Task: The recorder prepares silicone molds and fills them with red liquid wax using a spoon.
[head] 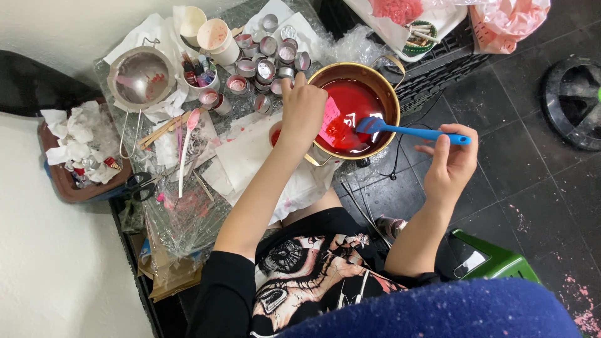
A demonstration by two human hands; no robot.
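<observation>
Leftmost: brown tray [59, 181] of crumpled white tissues [74, 139], at the edge of the plastic-covered desk [188, 219]. Next: metal strainer [140, 77] resting on paper, long handle toward the viewer; pink-stained spoon [186, 147] lying beside wooden sticks. Further right: white cup [217, 39] stained pink; cluster of small round metal tins [269, 53], several pink inside. Centre: left hand [302, 112], grip curled shut on a small tin [276, 134] of red liquid, held just beside the pot's near-left rim; how much of the tin sits inside the hand, hidden. Then: brass-coloured pot [388, 94], holding red liquid [357, 103] and a pale pink lump. Right: blue spatula [410, 131], blade dipped in the liquid, handle end pinched in a closed grip by the right hand [452, 164]. Far right: dark tiled floor [532, 188].
</observation>
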